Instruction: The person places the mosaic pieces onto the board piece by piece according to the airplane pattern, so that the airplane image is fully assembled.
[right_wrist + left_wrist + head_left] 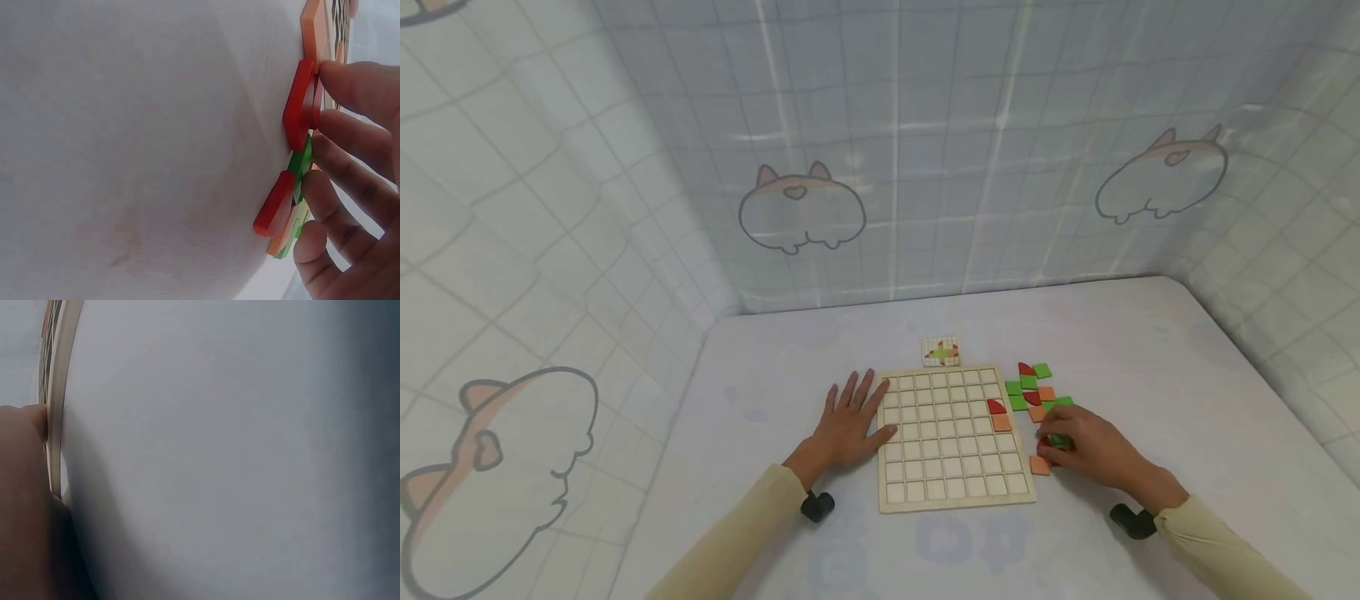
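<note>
A square wooden grid board [955, 446] lies on the table. My left hand [848, 429] rests spread out at its left edge, with thumb and index fingertip on the frame. In the board's right part sit a red quarter-round tile [996, 407] and an orange square tile [1002, 422]. To the right of the board, my right hand [1093, 446] is bent over loose tiles. Its thumb and index fingertip pinch a red tile [317, 103] in the right wrist view. A green tile [1060, 440] shows beneath that hand; its fingers partly hide the tiles there.
A small pattern card [941, 351] lies beyond the board's far edge. Several loose green, red and orange tiles [1028, 382] are scattered along its right side. A single orange tile [1040, 465] lies near the right thumb. Tile-patterned curtains [925, 167] hang behind and at both sides.
</note>
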